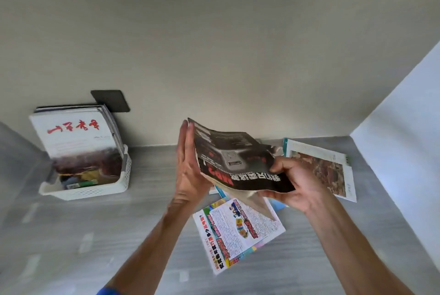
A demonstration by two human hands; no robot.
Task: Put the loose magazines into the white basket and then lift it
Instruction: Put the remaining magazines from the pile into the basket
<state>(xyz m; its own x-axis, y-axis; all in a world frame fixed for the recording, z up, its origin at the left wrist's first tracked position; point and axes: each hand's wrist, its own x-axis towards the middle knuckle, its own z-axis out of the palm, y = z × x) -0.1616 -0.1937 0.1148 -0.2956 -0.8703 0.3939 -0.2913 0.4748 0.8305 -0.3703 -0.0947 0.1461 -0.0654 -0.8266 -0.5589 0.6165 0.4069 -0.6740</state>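
Nearest the camera, two bare forearms enter from the 6 o'clock edge and rise toward the centre of the view. A strip of blue sleeve (108, 291) shows at the lower edge on the left arm.

Between the forearms, a colourful magazine (238, 232) lies flat on the grey desk (71, 235), tilted, with its printed cover up.

Above it, both hands hold a dark magazine (238, 163) in the air, clear of the desk. The right hand (297, 183) grips the magazine at its 4 o'clock corner, thumb on the cover and fingers curled beneath. The left hand (189, 166) stands edge-on at the magazine's 9 o'clock side, fingers straight and together, the palm flat against the magazine's left edge. The dark cover sags between the two hands, and a pale page hangs loose from its lower edge.

At 3 o'clock from the right hand, a white-bordered magazine (326, 168) lies flat on the desk, partly hidden behind that hand.

At 9 o'clock from the left hand, well apart from it, the white basket (95, 190) stands on the desk by the beige wall (238, 56). Upright magazines (73, 137) fill it, the front one white with red characters, leaning back toward the wall. A dark square plate (112, 100) is fixed to the wall just behind them.
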